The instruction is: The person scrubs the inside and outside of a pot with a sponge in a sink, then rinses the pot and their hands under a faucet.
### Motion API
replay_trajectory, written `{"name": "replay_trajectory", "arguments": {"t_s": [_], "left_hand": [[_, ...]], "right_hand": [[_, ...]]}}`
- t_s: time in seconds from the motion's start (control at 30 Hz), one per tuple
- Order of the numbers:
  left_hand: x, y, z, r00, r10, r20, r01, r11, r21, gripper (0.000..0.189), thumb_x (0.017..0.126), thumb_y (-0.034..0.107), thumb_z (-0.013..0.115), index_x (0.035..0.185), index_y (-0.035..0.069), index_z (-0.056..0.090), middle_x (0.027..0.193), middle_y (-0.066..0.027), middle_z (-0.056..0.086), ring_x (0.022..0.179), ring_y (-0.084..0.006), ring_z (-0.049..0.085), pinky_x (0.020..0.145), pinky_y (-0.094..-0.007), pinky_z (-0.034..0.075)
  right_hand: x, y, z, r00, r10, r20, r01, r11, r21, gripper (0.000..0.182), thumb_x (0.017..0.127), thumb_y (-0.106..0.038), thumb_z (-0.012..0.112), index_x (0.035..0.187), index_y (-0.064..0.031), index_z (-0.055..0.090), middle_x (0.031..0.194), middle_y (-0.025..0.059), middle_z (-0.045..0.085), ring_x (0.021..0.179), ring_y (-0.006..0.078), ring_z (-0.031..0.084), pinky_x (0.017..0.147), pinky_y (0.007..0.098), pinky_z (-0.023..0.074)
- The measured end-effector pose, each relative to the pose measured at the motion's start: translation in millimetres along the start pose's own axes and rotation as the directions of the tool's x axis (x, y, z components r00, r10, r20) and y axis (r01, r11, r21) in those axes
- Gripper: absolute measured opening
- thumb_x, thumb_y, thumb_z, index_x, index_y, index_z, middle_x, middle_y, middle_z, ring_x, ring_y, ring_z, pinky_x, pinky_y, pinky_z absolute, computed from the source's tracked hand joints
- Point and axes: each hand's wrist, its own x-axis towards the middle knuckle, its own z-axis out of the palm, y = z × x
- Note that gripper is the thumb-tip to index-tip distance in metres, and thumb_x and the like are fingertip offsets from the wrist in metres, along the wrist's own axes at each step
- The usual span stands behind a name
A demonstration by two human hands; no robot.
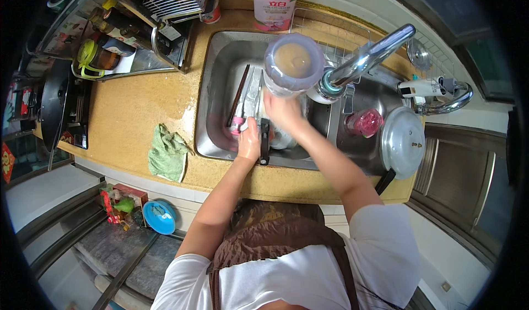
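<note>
My left hand is wet and closes around the black handle of a metal pot, low in the left basin of the steel sink. My right hand is blurred and reaches over the pot. A round translucent plastic housing with a tan core, by the faucet, covers part of its fingers; what they hold cannot be told. Left of my hands, dark chopsticks lean in the basin near a pink-and-white object.
A green cloth lies on the counter, left of the sink. A pink detergent pouch stands behind. In the right basin is a pink-red container; a pot lid rests at its edge. Bottles fill the left rack.
</note>
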Motion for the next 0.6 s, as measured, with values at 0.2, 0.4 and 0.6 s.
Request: {"name": "replay_trajectory", "arguments": {"t_s": [0.2, 0.4, 0.6], "left_hand": [[-5.2, -13.5, 3.9, 0.989, 0.151, -0.001, -0.151, 0.988, 0.029, 0.026, 0.083, 0.013, 0.043, 0.1, 0.001, 0.029, 0.07, -0.0287, 0.055, 0.068, -0.0476, 0.052, 0.061, -0.052, 0.04], [-13.3, -3.9, -3.6, 0.994, 0.101, 0.037, -0.104, 0.992, 0.074, 0.033, 0.078, 0.014, 0.049, 0.098, 0.0, 0.028, 0.067, -0.0266, 0.056, 0.062, -0.0462, 0.054, 0.057, -0.0533, 0.042], [-14.7, -11.1, -2.8, 0.994, 0.1, 0.053, -0.107, 0.982, 0.152, 0.033, 0.072, 0.006, 0.048, 0.099, 0.002, 0.03, 0.066, -0.0242, 0.057, 0.063, -0.0461, 0.054, 0.06, -0.0539, 0.042]], "right_hand": [[16.4, -13.9, -18.9, 1.0, -0.026, -0.016, 0.029, 0.96, 0.278, 0.026, 0.083, -0.018, 0.042, 0.095, 0.0, 0.057, 0.103, 0.0208, 0.057, 0.101, 0.0353, 0.052, 0.088, 0.043, 0.0384], [86.0, 80.1, 23.4, 0.993, -0.112, 0.029, 0.093, 0.92, 0.382, 0.03, 0.085, -0.021, 0.041, 0.099, 0.0002, 0.055, 0.1, 0.0221, 0.056, 0.099, 0.0352, 0.052, 0.088, 0.0412, 0.0384], [100.4, 77.6, 19.8, 0.968, 0.057, 0.245, -0.079, 0.994, 0.081, 0.033, 0.086, -0.024, 0.04, 0.102, 0.0003, 0.054, 0.096, 0.0234, 0.054, 0.098, 0.0351, 0.052, 0.088, 0.0394, 0.0384]]}}
